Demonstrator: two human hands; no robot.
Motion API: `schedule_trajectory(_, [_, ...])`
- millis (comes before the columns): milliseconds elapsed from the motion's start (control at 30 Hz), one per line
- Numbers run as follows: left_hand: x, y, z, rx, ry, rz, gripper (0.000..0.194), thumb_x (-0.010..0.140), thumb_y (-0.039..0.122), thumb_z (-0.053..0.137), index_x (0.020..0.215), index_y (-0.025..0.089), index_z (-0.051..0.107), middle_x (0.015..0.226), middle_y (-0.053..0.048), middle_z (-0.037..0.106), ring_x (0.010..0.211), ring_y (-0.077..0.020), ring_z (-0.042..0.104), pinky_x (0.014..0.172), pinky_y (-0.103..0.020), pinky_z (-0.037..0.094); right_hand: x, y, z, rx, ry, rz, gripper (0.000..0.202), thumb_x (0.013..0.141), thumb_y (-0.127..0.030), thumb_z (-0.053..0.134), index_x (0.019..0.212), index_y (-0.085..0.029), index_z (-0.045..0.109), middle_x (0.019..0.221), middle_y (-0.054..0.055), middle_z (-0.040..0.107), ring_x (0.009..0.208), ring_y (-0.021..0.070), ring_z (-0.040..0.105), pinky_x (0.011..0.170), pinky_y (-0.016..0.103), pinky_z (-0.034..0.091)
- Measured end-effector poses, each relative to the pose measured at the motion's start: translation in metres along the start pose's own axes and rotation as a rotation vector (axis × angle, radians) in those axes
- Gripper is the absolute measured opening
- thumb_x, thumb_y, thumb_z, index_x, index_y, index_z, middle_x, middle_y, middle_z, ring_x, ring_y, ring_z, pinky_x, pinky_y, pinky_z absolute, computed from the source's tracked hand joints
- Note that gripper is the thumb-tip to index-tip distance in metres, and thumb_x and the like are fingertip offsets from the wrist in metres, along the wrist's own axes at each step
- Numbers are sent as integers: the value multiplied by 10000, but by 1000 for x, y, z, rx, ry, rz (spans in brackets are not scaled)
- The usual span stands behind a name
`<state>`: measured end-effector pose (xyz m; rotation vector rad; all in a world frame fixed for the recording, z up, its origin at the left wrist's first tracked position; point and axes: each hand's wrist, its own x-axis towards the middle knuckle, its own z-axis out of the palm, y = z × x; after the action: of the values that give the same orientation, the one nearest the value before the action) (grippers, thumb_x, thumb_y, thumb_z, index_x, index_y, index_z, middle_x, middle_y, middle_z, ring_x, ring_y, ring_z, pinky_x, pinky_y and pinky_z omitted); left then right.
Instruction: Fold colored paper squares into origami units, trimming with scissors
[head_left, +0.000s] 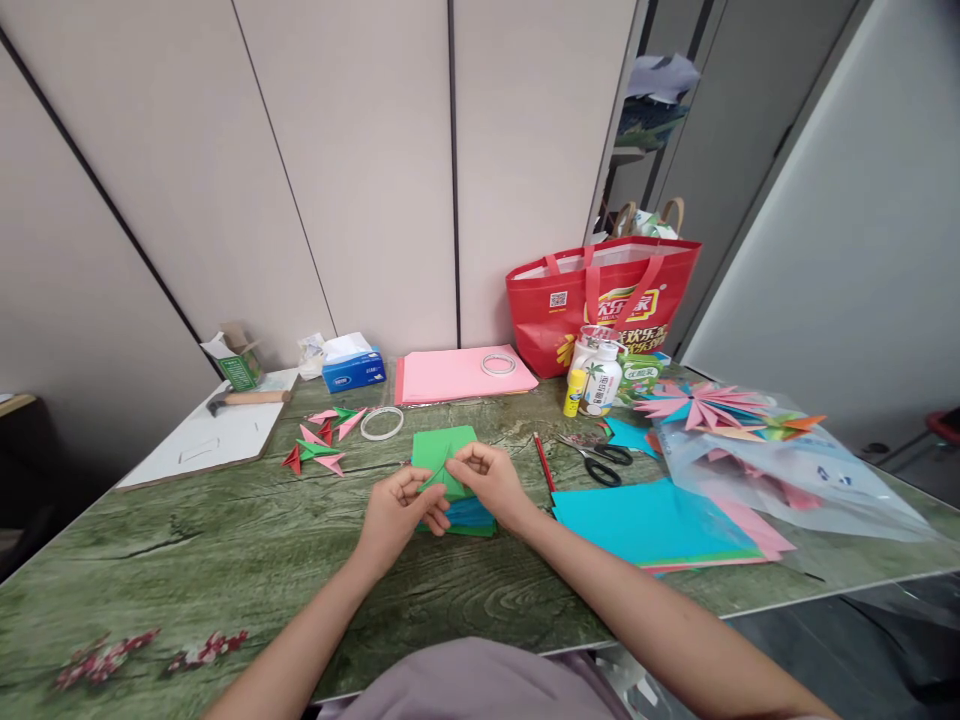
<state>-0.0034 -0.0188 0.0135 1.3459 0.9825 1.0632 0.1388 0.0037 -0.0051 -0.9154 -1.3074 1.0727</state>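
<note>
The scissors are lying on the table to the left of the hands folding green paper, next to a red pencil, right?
Not quite. The head view shows the scissors to the right of the hands, not the left. The rest holds: they lie on the table beside the red pencil, while the left hand and right hand fold green paper.
</note>
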Motion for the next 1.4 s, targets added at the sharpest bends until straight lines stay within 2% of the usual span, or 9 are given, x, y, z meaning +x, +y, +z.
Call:
schedule_trajectory(100, [0, -1, 1, 46, 20, 17, 225, 691, 348, 601, 695, 138, 520, 517, -8, 628, 408, -151, 590, 392, -256, 482, -2, 0, 1, -26, -38, 1, 237, 668, -345, 594, 573, -167, 470, 482, -59, 445, 449, 67, 411, 434, 191, 337])
schedule_trajectory(233, [1, -1, -1, 37, 20, 13, 240, 711, 352, 578, 627, 139, 506, 527, -28, 640, 393, -152, 585, 378, -256, 474, -4, 0, 2, 0, -64, 26, 306, 708, -407, 541, 538, -170, 448, 472, -59, 411, 457, 68, 411, 445, 191, 375])
schedule_trajectory(367, [2, -1, -2, 44, 67, 8, 230, 708, 344, 580, 636, 135, 516, 472, -13, 615, 381, -150, 576, 376, -248, 471, -3, 2, 3, 35, -124, 64, 259, 623, -391, 632, 631, -162, 511, 542, -46, 487, 477, 77, 460, 452, 205, 413])
schedule_trajectory(533, [2, -2, 0, 15, 110, 37, 222, 683, 332, 609, 755, 151, 503, 439, 26, 590, 402, -161, 588, 408, -264, 492, -2, 6, 4, 82, -65, 84, 282, 571, -360, 676, 692, -172, 505, 576, -44, 498, 492, 81, 477, 437, 202, 439])
schedule_trajectory(667, [1, -3, 0, 28, 132, 81, 201, 689, 318, 601, 752, 143, 526, 615, -16, 644, 478, -160, 617, 501, -306, 530, -2, 5, 4, 45, -63, 30, 246, 600, -343, 661, 634, -171, 488, 559, -39, 501, 525, 98, 515, 501, 224, 468])
schedule_trajectory(800, [2, -7, -3, 104, 225, 206, 169, 682, 307, 598, 741, 151, 571, 896, -55, 631, 659, -165, 633, 638, -329, 540, -5, 1, 4, 33, -82, -21, 245, 599, -337, 672, 718, -171, 537, 722, 10, 583, 698, 145, 577, 617, 257, 498])
schedule_trajectory(1033, [-3, -10, -8, 551, 332, 566, 95, 739, 212, 534, 768, 194, 623, 857, -60, 647, 811, -176, 597, 643, -264, 498, -8, 0, 5, 35, -154, -17, 255, 604, -361, 673, 746, -174, 576, 715, 17, 624, 672, 147, 583, 595, 250, 479])
schedule_trajectory(1200, [-5, -9, -9, 644, 283, 668, 123, 764, 158, 496, 814, 192, 603, 883, -72, 631, 845, -166, 581, 647, -252, 490, -9, 0, 5, -30, -115, -17, 231, 640, -370, 633, 675, -150, 574, 580, -19, 562, 528, 104, 518, 509, 216, 421])
schedule_trajectory(1400, [-3, -10, -12, 692, 331, 723, 125, 766, 167, 497, 835, 189, 600, 859, -65, 550, 830, -162, 548, 601, -233, 480, -11, -1, 7, -31, -96, -20, 218, 637, -358, 631, 705, -153, 603, 609, -12, 577, 550, 106, 522, 510, 211, 422])
